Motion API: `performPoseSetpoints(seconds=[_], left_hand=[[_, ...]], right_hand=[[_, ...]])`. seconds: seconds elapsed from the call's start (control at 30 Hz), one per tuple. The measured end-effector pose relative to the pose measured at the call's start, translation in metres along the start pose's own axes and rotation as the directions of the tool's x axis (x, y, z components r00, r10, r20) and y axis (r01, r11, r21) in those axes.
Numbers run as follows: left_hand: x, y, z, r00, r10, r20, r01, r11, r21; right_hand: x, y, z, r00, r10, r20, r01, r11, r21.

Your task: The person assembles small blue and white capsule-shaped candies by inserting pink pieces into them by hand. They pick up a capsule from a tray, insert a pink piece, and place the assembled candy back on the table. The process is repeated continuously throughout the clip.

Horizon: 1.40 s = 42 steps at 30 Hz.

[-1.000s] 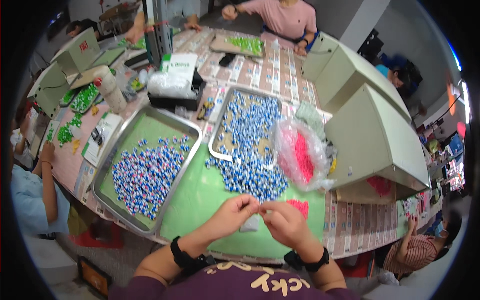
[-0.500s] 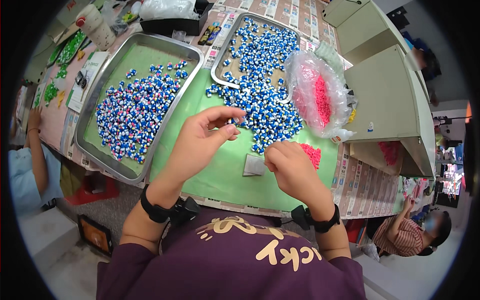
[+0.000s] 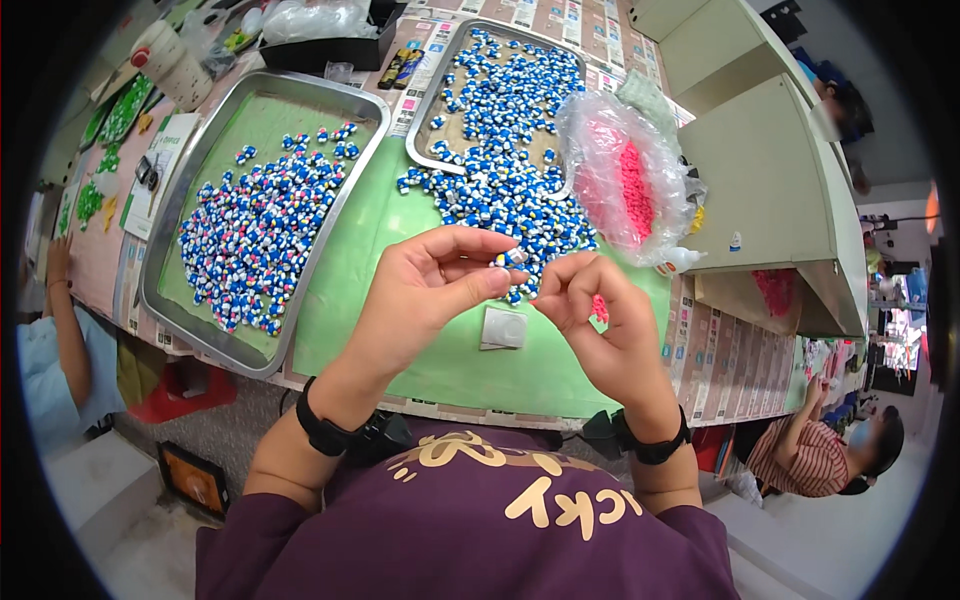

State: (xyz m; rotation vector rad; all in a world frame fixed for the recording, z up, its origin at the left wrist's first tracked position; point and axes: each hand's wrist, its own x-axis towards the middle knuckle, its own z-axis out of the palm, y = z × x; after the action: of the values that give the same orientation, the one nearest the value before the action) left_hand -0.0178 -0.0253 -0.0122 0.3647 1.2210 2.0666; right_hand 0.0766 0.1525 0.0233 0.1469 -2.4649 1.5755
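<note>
The left hand (image 3: 415, 290) pinches a small blue-and-white bead (image 3: 509, 258) between thumb and forefinger, above a green mat (image 3: 430, 370). At the bead's 4 o'clock, the right hand (image 3: 605, 305) has thumb and forefinger pressed together, near but apart; whether they grip a pink bit, I cannot tell. More beads (image 3: 480, 205) heap at 12, a tray (image 3: 332, 232) sits at 9, a clear bag (image 3: 580, 150) at 2. Good handling likely means a light, firm pinch, leaving the bead's right side uncovered.
</note>
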Motion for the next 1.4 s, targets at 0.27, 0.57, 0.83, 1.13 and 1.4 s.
performPoseSetpoints(seconds=[0.27, 0.57, 0.83, 1.13, 1.4], left_hand=[[-0.002, 0.000, 0.018, 0.998, 0.059, -0.020, -0.060, 0.998, -0.014], [-0.005, -0.006, 0.023, 0.919, 0.393, 0.026, -0.371, 0.842, 0.391], [-0.009, 0.001, 0.009, 0.929, 0.361, 0.084, -0.351, 0.786, 0.508], [-0.041, 0.051, -0.142, 0.565, 0.701, -0.434, 0.069, 0.484, 0.872], [-0.011, 0.045, -0.099, 0.711, 0.635, -0.301, 0.088, 0.345, 0.935]], right_hand=[[0.007, -0.010, 0.009, 0.976, -0.028, -0.217, 0.059, 0.988, 0.140], [0.002, -0.004, 0.014, 0.968, -0.047, -0.245, 0.042, 0.999, -0.023], [0.001, 0.011, 0.001, 0.963, 0.096, -0.252, -0.052, 0.983, 0.173], [-0.032, 0.082, -0.042, 0.962, 0.252, -0.103, -0.272, 0.892, -0.361], [-0.040, 0.097, -0.025, 0.967, 0.251, -0.037, -0.216, 0.740, -0.637]])
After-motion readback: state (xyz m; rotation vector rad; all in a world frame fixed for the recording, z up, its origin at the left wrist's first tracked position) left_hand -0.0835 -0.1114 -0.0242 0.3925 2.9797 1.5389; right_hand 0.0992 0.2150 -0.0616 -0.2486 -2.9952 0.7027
